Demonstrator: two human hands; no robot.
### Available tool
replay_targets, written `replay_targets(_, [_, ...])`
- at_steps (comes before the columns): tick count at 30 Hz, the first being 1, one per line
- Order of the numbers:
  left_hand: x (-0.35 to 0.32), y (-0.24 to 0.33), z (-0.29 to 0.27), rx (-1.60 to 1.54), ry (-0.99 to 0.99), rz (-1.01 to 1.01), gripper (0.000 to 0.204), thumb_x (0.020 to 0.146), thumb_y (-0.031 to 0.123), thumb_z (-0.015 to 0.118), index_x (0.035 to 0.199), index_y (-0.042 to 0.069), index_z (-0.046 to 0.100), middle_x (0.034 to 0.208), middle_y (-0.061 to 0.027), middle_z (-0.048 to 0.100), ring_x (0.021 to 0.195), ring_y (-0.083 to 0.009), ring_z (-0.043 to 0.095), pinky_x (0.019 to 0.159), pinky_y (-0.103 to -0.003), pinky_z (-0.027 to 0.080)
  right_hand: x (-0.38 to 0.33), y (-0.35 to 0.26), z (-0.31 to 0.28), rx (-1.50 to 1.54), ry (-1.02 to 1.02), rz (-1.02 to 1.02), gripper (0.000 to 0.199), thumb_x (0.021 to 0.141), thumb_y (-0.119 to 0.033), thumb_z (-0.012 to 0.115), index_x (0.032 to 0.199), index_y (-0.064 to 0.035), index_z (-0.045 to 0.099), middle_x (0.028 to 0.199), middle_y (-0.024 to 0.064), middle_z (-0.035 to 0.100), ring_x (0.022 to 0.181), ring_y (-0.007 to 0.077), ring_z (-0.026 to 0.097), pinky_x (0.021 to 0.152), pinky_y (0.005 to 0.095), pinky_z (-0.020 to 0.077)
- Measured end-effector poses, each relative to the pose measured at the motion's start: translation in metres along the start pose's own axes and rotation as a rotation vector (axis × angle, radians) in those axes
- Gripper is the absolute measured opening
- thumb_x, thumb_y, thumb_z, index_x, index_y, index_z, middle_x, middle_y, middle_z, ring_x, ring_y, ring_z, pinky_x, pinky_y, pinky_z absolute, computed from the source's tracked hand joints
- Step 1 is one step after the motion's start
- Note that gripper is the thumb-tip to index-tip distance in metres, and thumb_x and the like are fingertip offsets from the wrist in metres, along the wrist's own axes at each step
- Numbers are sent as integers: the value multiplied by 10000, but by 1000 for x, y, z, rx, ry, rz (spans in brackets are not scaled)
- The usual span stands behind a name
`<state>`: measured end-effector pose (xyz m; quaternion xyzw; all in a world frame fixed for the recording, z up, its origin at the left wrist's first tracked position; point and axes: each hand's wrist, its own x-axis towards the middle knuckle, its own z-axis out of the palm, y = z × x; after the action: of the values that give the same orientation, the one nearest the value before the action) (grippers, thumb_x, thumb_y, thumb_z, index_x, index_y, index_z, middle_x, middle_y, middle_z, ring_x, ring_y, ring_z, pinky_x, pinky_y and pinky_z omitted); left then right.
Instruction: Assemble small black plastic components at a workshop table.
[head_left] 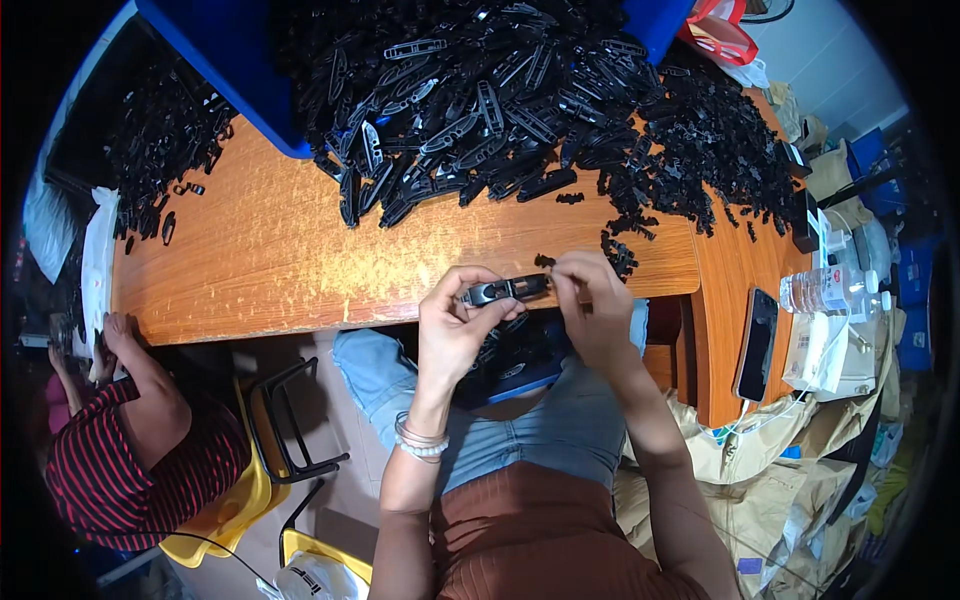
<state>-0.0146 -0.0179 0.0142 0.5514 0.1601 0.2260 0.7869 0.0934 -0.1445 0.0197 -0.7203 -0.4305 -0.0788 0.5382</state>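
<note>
Worn wooden table, yellow chair, pale floor, bluish-white wall upper right.

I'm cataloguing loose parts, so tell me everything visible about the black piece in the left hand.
The black piece is long and narrow, shiny, plastic-looking, with a light glint toward its left end and what looks like an opening along its face. It lies nearly level, its right end slightly higher in the picture, near the table's front edge. The left hand grips it; the right hand is close to its right end, contact unclear.
</note>
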Motion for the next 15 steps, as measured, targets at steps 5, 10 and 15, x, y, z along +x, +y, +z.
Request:
replay_targets(5, [-11, 12, 3, 113, -44, -48, 237, 797, -105, 617, 1013, -62, 531, 868, -133, 652, 791, -166, 672, 696, -210, 546, -2, -16, -9, -53, -28, -128, 188, 783, 87, 607, 947, -5, 592, 911, 144, 621, 780, 221, 626, 626, 273, 499])
replay_targets(10, [-18, 15, 3, 71, -60, -28, 207, 791, -105, 626, 986, -69, 562, 856, -127, 655, 766, -153, 669, 685, -206, 544, 3, -34, -15, 131, -86, -16, 212, 762, 95, 629, 954, 4, 626, 884, 141, 630, 761, 215, 628, 655, 271, 503])
replay_targets(15, [-22, 2, -7, -48, -69, -61, 237, 799, -107, 614, 1024, -65, 554, 858, -109, 653, 765, -156, 661, 713, -219, 535, -5, -35, -13, 124, -1, 71, 173, 766, 99, 628, 916, 19, 659, 871, 121, 643, 725, 155, 619, 609, 225, 486])
